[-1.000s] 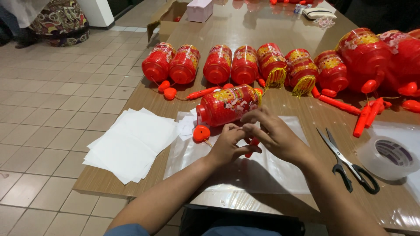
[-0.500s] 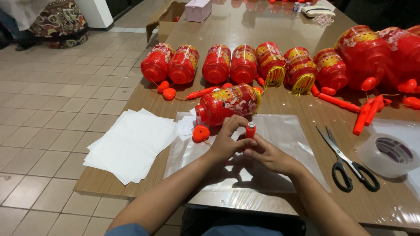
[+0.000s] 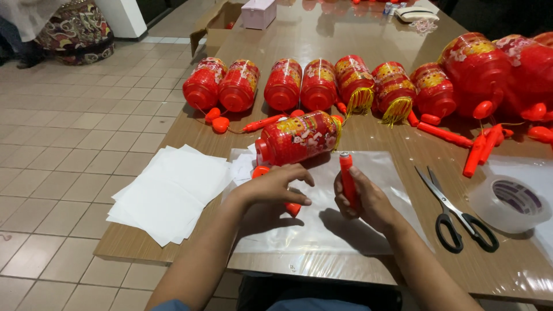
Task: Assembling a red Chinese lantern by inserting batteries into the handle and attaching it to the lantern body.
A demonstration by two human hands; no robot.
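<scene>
Left of the red printed paper lantern (image 3: 298, 138) lying on the clear plastic sheet (image 3: 322, 230), the left hand (image 3: 275, 185) curls loosely over small orange plastic caps (image 3: 292, 208), perhaps pinching one; below the lantern, the right hand (image 3: 364, 198) grips the orange plastic handle stick (image 3: 347, 179) upright; best keep it vertical.

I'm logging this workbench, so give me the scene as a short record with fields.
setting: wooden table, clear plastic sheet in front
left hand: palm down on the sheet, over a small red piece
right hand: grips a red stick upright
nearest lantern: red lantern lying on its side
right side: scissors, tape roll
left side: white paper stack
</scene>
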